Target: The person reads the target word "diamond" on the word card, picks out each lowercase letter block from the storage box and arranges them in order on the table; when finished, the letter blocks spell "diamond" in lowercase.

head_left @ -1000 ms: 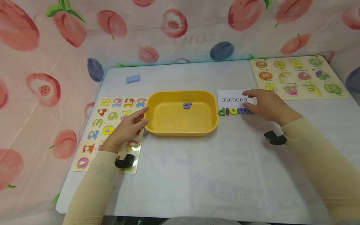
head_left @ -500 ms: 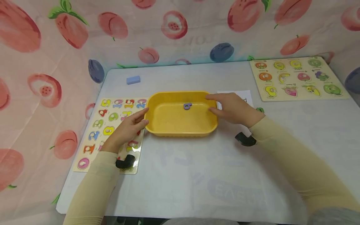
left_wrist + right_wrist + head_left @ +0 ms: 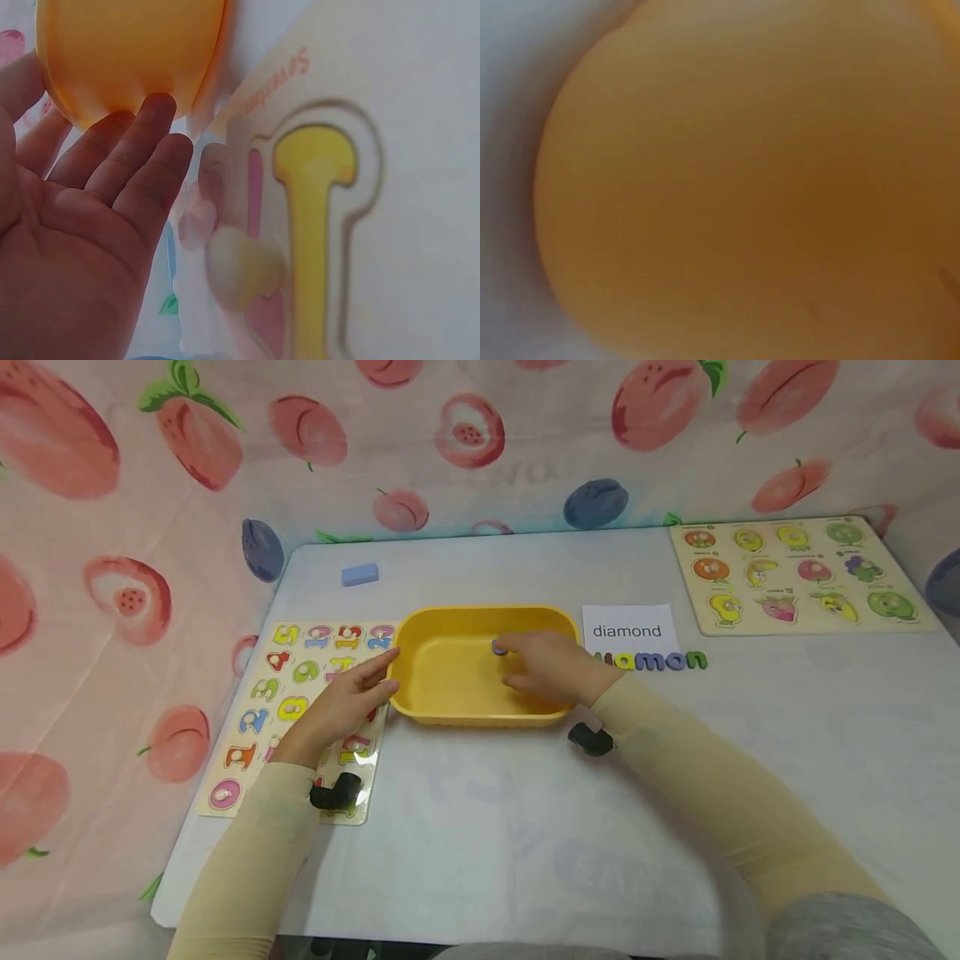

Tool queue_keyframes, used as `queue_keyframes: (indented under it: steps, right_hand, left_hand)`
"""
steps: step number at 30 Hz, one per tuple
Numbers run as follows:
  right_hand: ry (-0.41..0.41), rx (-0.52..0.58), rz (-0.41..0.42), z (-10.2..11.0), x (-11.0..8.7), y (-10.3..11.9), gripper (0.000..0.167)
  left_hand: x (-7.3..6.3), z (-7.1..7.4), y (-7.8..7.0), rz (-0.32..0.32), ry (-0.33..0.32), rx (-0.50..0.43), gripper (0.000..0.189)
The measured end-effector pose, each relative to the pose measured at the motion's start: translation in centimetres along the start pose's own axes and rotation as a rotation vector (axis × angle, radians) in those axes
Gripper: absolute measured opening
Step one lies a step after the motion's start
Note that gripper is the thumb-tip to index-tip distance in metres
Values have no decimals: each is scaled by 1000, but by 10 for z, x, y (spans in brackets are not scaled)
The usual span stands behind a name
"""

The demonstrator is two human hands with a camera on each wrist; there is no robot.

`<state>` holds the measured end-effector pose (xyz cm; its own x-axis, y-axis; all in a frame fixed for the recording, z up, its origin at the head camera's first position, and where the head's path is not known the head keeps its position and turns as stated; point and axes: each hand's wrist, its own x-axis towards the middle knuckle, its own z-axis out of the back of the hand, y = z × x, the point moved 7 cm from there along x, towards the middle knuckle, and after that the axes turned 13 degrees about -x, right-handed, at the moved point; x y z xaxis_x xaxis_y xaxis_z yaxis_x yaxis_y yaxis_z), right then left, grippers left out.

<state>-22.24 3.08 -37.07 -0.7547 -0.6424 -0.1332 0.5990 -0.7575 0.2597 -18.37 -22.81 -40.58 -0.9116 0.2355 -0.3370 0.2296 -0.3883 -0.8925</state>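
A yellow plastic tray [image 3: 442,681] stands mid-table. My left hand [image 3: 337,708] touches its left end with fairly straight fingers; in the left wrist view the fingertips [image 3: 160,109] lie against the tray wall. Inside the tray, the index finger of my right hand [image 3: 558,667] touches a small purple letter d [image 3: 498,648], partly hidden now. The thumb stays apart from it. Right of the tray lies a white card [image 3: 630,620] printed "diamond". Below it runs a row of coloured letters [image 3: 651,661], its left end partly covered by my right hand. The right wrist view shows only the blurred tray wall [image 3: 727,195].
Under my left forearm lies a number puzzle board [image 3: 264,690] with knobbed pieces. A fruit puzzle board [image 3: 806,585] is at the back right. A blue block [image 3: 360,575] sits at the back left. A fruit-print cloth [image 3: 510,443] hangs behind the table.
My right hand has moved left from the card, over the tray's right rim and down to the purple letter. The card and letter row are uncovered again for the most part. My left hand stays put.
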Motion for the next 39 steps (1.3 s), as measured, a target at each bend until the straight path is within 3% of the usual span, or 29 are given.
queue_keyframes:
  steps: [11,39]
  right_hand:
    - [111,-12,-24,-15,16,-3,54]
    - [63,-9,-21,-21,24,-7,42]
  left_hand:
    - [0,-2,0,-18,-1,-28,60]
    - [0,-1,0,1,-21,-7,60]
